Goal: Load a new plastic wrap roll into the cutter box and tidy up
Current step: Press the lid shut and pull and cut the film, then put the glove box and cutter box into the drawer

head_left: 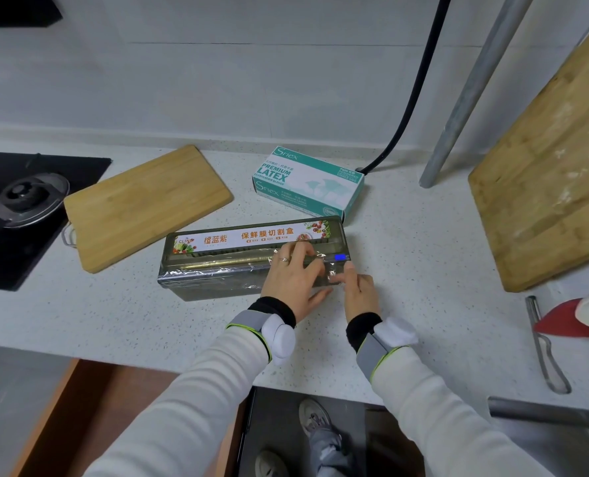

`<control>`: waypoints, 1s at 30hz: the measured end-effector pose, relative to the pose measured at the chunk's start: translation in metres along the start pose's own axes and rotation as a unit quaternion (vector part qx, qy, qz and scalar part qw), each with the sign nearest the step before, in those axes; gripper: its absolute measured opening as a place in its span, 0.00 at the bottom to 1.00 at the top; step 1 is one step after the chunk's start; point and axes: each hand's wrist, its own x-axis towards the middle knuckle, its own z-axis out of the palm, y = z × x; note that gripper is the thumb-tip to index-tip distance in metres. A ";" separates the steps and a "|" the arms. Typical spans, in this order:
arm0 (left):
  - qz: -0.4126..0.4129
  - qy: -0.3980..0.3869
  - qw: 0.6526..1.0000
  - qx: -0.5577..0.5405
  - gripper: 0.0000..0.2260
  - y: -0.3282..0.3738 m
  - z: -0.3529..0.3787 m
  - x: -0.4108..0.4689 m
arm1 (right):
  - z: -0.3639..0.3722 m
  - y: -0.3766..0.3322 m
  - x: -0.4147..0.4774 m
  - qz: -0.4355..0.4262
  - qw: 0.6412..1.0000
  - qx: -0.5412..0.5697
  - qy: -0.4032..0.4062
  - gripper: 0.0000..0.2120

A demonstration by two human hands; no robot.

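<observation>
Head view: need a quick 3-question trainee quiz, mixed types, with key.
1. True or false: the lid of the cutter box is closed.
2. What sits just behind the cutter box? A) latex glove box B) kettle C) plate
3. Fill in: the blue slider is at the box's ____ end (the person's side).

Key: 1 false, the lid is up and the roll shows; 2 A; 3 right.
</observation>
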 end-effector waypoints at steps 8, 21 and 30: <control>-0.002 -0.031 1.000 -0.002 0.12 -0.001 0.001 -0.001 | 0.001 0.002 0.003 -0.015 0.999 -0.031 -0.016 0.10; 0.006 -0.047 0.999 -0.004 0.10 -0.002 0.004 -0.002 | -0.015 0.001 0.013 0.015 0.994 -0.046 0.099 0.09; 0.030 0.030 0.997 -0.058 0.11 -0.024 -0.016 0.019 | -0.026 -0.060 0.049 -0.115 0.980 -0.068 0.150 0.09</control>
